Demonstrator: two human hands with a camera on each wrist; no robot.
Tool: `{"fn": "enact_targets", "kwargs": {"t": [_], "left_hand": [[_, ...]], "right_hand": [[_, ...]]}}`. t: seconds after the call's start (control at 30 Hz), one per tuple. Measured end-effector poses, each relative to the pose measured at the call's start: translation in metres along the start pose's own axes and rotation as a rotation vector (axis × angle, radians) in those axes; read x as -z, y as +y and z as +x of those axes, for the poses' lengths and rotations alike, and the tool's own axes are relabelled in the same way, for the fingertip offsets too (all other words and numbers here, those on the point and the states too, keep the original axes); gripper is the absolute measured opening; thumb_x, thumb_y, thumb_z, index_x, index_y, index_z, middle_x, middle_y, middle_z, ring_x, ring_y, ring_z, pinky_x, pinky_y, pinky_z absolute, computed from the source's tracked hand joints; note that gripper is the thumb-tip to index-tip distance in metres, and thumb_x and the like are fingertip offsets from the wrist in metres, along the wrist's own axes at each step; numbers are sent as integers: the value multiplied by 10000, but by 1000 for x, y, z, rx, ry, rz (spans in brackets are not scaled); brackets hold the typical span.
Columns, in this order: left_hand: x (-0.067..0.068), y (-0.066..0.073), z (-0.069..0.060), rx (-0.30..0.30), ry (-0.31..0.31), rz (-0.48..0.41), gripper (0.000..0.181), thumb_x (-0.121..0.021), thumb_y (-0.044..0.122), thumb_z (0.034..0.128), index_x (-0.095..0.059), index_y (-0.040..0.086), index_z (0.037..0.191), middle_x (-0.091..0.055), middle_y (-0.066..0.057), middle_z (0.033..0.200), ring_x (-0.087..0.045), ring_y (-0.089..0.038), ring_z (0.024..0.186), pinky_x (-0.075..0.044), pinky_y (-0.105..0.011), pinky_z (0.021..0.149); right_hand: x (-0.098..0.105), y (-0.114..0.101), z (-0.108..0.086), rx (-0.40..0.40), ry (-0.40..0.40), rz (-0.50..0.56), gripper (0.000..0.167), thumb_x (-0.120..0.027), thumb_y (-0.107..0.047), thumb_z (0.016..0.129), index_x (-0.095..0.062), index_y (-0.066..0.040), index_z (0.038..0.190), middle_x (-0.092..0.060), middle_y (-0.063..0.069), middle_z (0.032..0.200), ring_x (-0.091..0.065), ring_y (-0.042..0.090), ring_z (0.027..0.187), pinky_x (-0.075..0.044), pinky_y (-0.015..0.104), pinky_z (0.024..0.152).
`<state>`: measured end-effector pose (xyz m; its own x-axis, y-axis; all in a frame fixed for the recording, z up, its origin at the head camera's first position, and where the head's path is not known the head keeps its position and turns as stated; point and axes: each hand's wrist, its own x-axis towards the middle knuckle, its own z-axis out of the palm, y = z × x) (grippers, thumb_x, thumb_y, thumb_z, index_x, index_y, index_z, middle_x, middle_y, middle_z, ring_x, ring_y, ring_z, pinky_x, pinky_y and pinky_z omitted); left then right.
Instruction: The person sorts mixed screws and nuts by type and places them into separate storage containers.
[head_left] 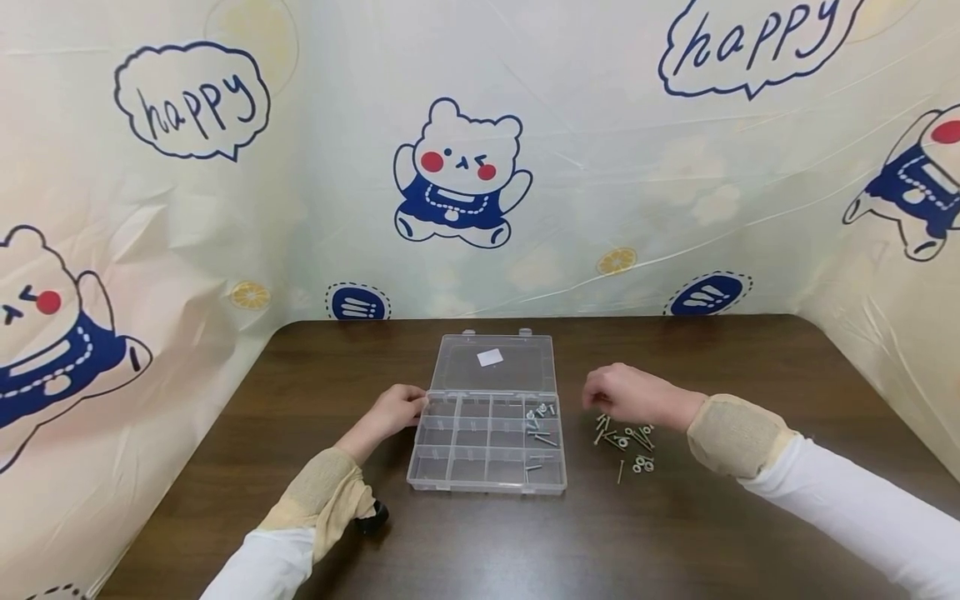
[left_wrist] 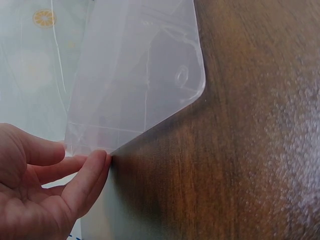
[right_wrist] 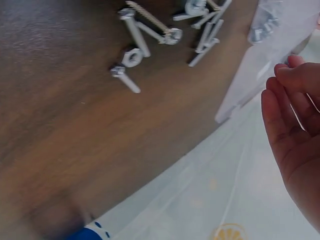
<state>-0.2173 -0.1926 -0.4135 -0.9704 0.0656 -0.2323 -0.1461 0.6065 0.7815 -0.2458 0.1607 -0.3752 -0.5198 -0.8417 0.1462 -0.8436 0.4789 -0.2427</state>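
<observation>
A clear plastic compartment box [head_left: 468, 486] lies on the table with its lid [head_left: 457, 362] folded back. My left hand [head_left: 396, 410] holds the box's left edge near the hinge; in the left wrist view, thumb and fingers [left_wrist: 95, 170] pinch a corner of the clear plastic. Screws [head_left: 542, 437] and other small metal pieces sit in the right-hand column. My right hand [head_left: 630, 393] hovers right of the box, just beyond a loose pile of bolts [head_left: 640, 437] and nuts [right_wrist: 132, 57]. Its thumb and fingertips come together; whether something small is between them is unclear.
The brown wooden table [head_left: 480, 550] ends at a printed cloth backdrop [head_left: 585, 167] behind and at both sides. A white label [head_left: 490, 357] lies on the lid. Something black [head_left: 372, 518] shows by the left wrist wrap.
</observation>
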Motion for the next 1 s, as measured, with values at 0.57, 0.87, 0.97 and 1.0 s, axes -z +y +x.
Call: {"fn": "enact_targets", "kwargs": {"t": [0.57,0.87,0.97,1.0], "left_hand": [[0,0,-1,-11,-6,4,278,-430,1,928,-517,-188,1113,-551,-306,1088,-573,-337,991,-539,-367,795],[-1,-1,0,-21,-9,-15,282,-427,-7,925,-507,-198,1116,-554,-312,1070,-584,-333,966,-540,-369,789],[0,0,0,-13,-9,-14,283,-431,-4,925,-509,-191,1123,-550,-309,1088,-575,-337,989,-538,-369,797],[0,0,1,-13,-11,-10,283,-428,-5,926,-508,-191,1123,-547,-311,1091,-572,-341,995,-537,-370,799]], "right_hand": [[-25,17,-9,-41,-109,16,247,-571,136,676,-679,-82,720,-627,-34,731,-575,90,680,-523,232,596],[-32,17,-6,-15,-114,-24,199,-623,95,665,-676,-93,703,-595,-51,711,-550,73,656,-497,202,573],[-33,18,-3,-8,-119,-31,200,-628,95,663,-667,-96,705,-597,-49,711,-552,68,654,-497,200,566],[-34,19,-3,-15,-126,-32,196,-627,93,666,-664,-95,709,-598,-48,710,-551,66,653,-497,199,566]]}}
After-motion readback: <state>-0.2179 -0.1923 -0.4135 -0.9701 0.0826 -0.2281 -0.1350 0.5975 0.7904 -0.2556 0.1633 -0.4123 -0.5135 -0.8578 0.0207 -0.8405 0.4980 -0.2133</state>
